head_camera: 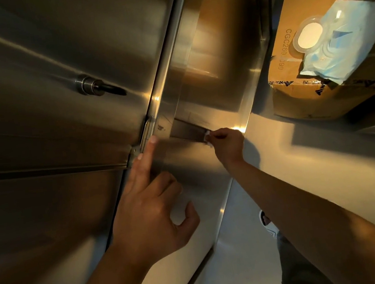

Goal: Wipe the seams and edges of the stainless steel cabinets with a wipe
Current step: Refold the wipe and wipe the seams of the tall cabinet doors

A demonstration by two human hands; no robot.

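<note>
The stainless steel cabinet [46, 53] fills the left and middle of the head view, its side panel [210, 86] running away from me. My right hand [228, 144] is closed around a small white wipe [207, 138] and presses it against a dark horizontal seam [187, 130] low on that side panel. My left hand [152, 206] rests on the cabinet's corner edge, index finger stretched out and touching the metal beside a hinge [147, 132]; its other fingers are curled and hold nothing.
A round lock with a black key [98, 85] sticks out of the cabinet door. A taped cardboard box [328, 56] stands at the upper right, with a blue pack of wipes [345, 44] on it. My shoe [267, 224] shows on the pale floor.
</note>
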